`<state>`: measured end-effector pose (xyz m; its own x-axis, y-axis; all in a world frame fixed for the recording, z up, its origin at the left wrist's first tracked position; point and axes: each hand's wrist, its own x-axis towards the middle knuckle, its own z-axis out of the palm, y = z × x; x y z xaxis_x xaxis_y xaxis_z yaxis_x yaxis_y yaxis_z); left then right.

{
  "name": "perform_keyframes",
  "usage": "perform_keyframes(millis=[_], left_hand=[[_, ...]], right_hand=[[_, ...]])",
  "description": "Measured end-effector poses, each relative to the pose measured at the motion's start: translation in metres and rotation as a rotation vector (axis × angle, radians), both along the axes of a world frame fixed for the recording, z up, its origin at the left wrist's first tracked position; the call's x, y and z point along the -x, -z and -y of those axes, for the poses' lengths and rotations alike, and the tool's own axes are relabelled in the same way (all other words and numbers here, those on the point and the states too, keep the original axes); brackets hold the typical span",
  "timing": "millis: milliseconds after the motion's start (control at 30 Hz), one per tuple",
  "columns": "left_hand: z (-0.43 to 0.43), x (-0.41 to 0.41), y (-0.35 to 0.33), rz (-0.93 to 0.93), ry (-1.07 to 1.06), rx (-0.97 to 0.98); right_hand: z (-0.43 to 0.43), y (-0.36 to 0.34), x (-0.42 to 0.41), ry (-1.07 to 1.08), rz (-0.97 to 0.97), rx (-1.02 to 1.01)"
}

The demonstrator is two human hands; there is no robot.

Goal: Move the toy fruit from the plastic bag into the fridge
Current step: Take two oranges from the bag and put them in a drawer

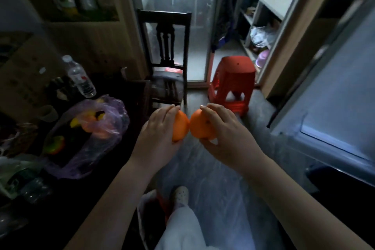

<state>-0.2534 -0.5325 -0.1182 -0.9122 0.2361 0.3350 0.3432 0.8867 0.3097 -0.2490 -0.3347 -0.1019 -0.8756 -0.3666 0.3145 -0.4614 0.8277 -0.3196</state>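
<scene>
Room: dim kitchen, grey floor (213, 168) through the centre of the frame.
Left hand (160, 130): closed around one orange half (179, 126).
Right hand (225, 130): gripping the other orange half (202, 127); the halves touch at centre frame.
Plastic bag (89, 134): lower left on the dark table, more toy fruit inside.
Fridge (332, 107): right edge, apparently open.
Risk: the halves may not join, and one could drop to the floor on the way right.
</scene>
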Motion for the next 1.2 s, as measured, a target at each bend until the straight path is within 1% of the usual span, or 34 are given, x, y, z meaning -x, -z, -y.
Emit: perform_keyframes(millis=[167, 333, 433, 600, 800, 1000, 1200], left_hand=[[-0.055, -0.018, -0.012, -0.024, 0.149, 0.044], [-0.104, -0.018, -0.018, -0.053, 0.357, 0.049], [-0.134, -0.014, -0.018, -0.038, 0.48, 0.058], [-0.186, -0.011, -0.018, 0.007, 0.7, 0.078], [-0.242, -0.019, -0.018, 0.026, 0.924, 0.057], [-0.287, -0.043, -0.023, 0.008, 1.119, 0.084], [-0.339, -0.082, -0.033, -0.041, 1.228, 0.085]], right_hand=[[-0.051, -0.008, -0.044, 0.167, -0.005, -0.009], [-0.097, -0.015, -0.08, 0.326, 0.02, -0.022], [-0.12, -0.014, -0.099, 0.434, 0.038, -0.012], [-0.148, -0.015, -0.133, 0.673, 0.085, 0.038], [-0.171, -0.015, -0.174, 0.94, 0.085, -0.025], [-0.187, -0.018, -0.216, 1.094, 0.084, -0.006], [-0.223, -0.023, -0.266, 1.18, 0.025, -0.025]])
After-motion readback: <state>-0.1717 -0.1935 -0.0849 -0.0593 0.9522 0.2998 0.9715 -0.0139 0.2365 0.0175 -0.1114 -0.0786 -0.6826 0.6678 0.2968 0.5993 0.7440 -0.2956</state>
